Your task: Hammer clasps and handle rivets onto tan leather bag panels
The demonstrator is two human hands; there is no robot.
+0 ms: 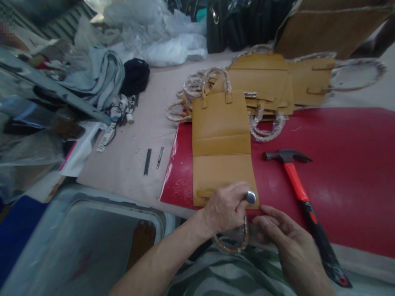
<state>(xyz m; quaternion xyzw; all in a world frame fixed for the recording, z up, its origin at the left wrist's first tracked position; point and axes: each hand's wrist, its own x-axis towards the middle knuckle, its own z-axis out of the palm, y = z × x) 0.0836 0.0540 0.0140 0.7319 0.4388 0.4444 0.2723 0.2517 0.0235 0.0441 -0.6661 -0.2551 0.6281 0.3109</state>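
A tan leather bag panel (221, 119) lies unfolded on the red mat, with a wrapped handle at its far end and another handle (232, 248) hanging over the near edge. My left hand (226, 205) is closed over the panel's near end, gripping a short metal punch-like tool (251, 197) whose shiny round top sticks up. The tool's lower end is hidden by the hand. Beside it, my right hand (290, 242) has its fingers a little apart, with the index fingertip at the panel's near right corner. A claw hammer (298, 185) with a red and black grip lies right of the panel.
Tan bag pieces (262, 76) with plastic-wrapped handles are piled behind the panel. A dark flat strip (147, 162) and a slim metal rod (160, 158) lie left of the red mat (345, 164). A grey plastic bin (77, 201) stands at lower left. Black bags (240, 24) stand behind.
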